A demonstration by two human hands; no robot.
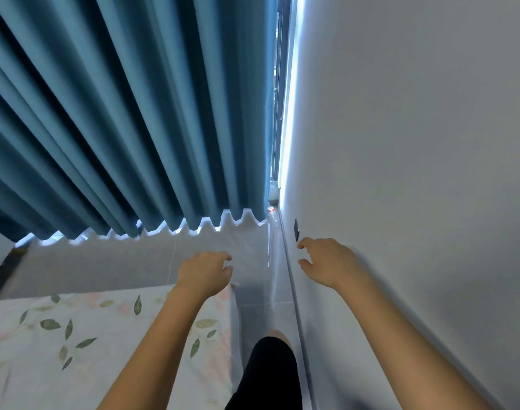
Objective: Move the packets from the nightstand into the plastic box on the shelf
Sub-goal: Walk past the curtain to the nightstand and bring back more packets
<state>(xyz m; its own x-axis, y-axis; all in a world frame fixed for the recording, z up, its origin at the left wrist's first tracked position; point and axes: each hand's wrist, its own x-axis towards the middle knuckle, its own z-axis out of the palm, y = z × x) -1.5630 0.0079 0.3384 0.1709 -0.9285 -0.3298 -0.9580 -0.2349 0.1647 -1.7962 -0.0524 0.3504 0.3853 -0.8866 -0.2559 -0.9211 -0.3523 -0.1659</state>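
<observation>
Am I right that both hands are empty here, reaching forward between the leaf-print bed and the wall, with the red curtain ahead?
Not quite: the curtain is blue, not red, as the head view shows. The rest holds: the left hand and right hand hold nothing and reach forward between the leaf-print bed and the wall.

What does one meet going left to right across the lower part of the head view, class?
Bed → left hand → floor strip → right hand → wall.
</observation>
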